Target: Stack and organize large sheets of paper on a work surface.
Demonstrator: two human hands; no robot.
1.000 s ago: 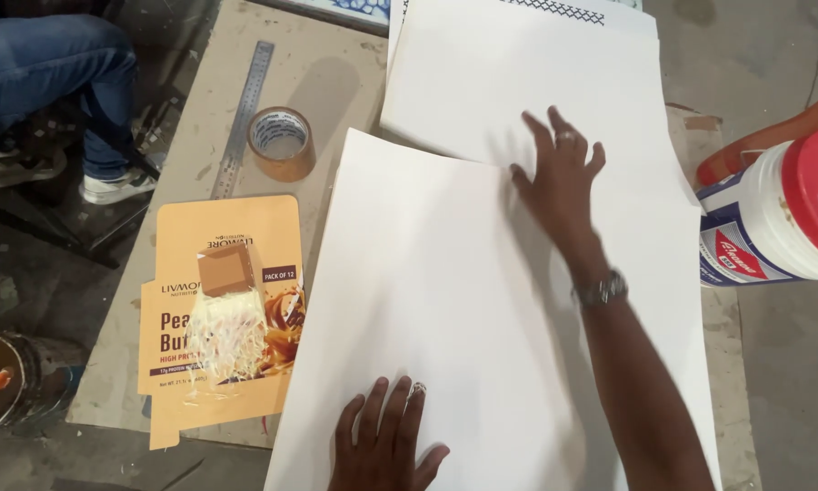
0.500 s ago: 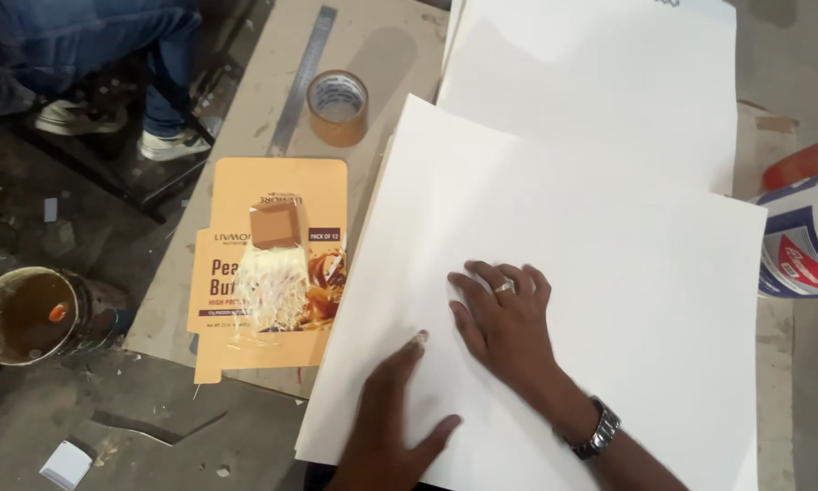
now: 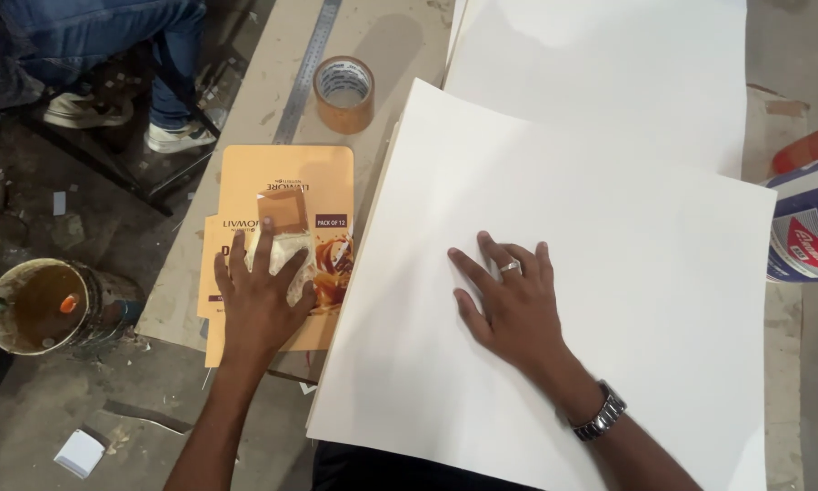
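White sheet [image 3: 600, 273]: large stiff paper or card, lying flat over a stack of like sheets [image 3: 609, 82] on the tabletop [image 3: 391, 27], its near edge overhanging toward 6 o'clock.

Right hand [image 3: 511, 305]: flat on the sheet near its centre, grip spread, fingers pointing to 11 o'clock, pinching nothing.

Left hand [image 3: 256, 300]: at 9 o'clock of the sheet, grip spread, palm down on a pale crumpled wad [image 3: 293, 250] atop a flattened orange carton [image 3: 286, 236].

Roll of brown tape [image 3: 344, 93] and steel ruler [image 3: 304, 73]: at 11 o'clock.

Red-capped white jar [image 3: 809, 227]: at 3 o'clock, touching or just beside the sheet's edge.

Open tin with brownish contents [image 3: 36, 307]: on the floor, far at 9 o'clock.

Risks, as judged: the wad looks sticky or damp, and could smear the sheet if carried across carelessly; one flat palm alone may let the sheet slide or crease; a shifted sheet could nudge the jar.
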